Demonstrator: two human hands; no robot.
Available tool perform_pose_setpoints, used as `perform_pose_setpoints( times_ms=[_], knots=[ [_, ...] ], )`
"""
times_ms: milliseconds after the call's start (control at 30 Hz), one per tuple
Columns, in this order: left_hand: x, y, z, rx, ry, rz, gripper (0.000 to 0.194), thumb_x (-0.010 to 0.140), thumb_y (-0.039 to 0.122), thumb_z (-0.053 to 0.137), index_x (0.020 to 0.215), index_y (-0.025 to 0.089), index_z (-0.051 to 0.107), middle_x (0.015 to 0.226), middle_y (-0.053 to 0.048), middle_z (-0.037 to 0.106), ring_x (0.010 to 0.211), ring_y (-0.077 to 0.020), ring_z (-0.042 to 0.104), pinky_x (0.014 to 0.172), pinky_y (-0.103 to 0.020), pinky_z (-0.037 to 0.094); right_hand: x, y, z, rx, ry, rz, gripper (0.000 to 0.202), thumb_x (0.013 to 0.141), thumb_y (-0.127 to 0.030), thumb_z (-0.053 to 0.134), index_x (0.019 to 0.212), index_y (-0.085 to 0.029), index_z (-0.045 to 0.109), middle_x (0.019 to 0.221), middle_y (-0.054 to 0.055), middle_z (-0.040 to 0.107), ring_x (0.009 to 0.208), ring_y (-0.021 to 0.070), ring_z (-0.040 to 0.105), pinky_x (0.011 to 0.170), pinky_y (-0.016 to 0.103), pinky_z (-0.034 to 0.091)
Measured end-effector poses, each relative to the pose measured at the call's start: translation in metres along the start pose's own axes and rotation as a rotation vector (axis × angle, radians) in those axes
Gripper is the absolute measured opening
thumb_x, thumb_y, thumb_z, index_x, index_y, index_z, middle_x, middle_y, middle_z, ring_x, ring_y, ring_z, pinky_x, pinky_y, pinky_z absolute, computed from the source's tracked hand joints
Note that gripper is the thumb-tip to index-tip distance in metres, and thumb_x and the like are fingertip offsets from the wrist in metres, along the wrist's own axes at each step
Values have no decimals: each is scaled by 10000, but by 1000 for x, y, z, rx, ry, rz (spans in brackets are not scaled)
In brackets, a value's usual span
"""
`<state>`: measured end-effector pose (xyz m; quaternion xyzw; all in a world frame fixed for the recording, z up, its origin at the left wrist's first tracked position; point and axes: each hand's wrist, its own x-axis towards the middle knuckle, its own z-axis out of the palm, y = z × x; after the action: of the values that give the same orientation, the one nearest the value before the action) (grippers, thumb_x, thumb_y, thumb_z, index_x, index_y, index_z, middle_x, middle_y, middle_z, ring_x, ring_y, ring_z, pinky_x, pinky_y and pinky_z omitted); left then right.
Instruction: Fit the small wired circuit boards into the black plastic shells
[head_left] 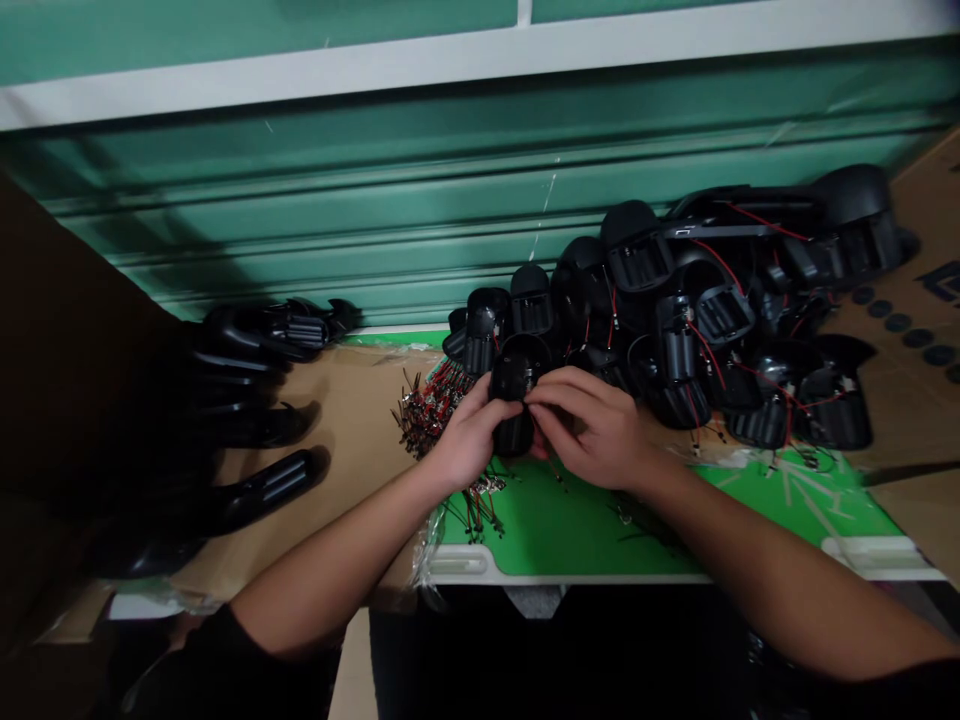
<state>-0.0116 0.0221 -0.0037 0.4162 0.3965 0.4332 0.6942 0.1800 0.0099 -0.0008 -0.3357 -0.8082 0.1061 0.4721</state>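
Observation:
My left hand [471, 440] is wrapped round a black plastic housing [513, 375], thumb across its front. It looks like the nearby pieces with battery slots. The fingertips of my right hand [592, 420] are pinched together at the housing's right side. What they pinch is too small to make out, perhaps a thin wire end. Beside my left hand lies a bundle of red and black wires [431, 408] with small metal ends. Behind and to the right is a heap of black housings [675, 340], several with red wires hanging from them.
More black housings [262, 490] lie at left on a cardboard sheet [352, 420]. The green table top [570, 530] has a white front edge. Loose wires lie near its front. A green ribbed panel [337, 220] stands behind, and a cardboard box [915, 300] stands at right.

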Motion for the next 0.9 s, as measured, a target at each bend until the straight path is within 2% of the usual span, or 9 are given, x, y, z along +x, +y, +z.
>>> perform_pose_setpoints(
  times_ms=[133,233,600,900],
  knots=[
    [-4,2,4,-53,-40,-61,394,819,299,680,1185,196,581,721,32,684,534,-165,655,540,-272,533,-3,3,3,-51,12,-53,249,969,-93,659,1170,-218,735,1102,87,751,950,191,741,807,336,643],
    [-4,3,7,-59,-49,-49,424,812,292,681,1203,196,548,639,57,641,449,-162,623,485,-265,521,-4,3,4,-76,14,-75,246,967,-88,658,1168,-208,738,1097,87,760,940,189,749,788,332,650],
    [-3,-1,9,-31,-53,-38,392,834,319,674,1172,200,515,585,79,604,431,-159,618,438,-238,499,-5,7,5,-166,-1,-160,227,983,-111,643,1169,-203,735,1099,91,781,941,193,777,771,323,665],
    [-6,-2,8,7,-17,-12,296,852,300,675,1091,205,527,639,70,606,454,-113,590,457,-218,483,-7,8,7,-171,5,-203,236,997,-118,619,1189,-203,727,1093,92,783,941,190,782,776,318,684]
  ],
)
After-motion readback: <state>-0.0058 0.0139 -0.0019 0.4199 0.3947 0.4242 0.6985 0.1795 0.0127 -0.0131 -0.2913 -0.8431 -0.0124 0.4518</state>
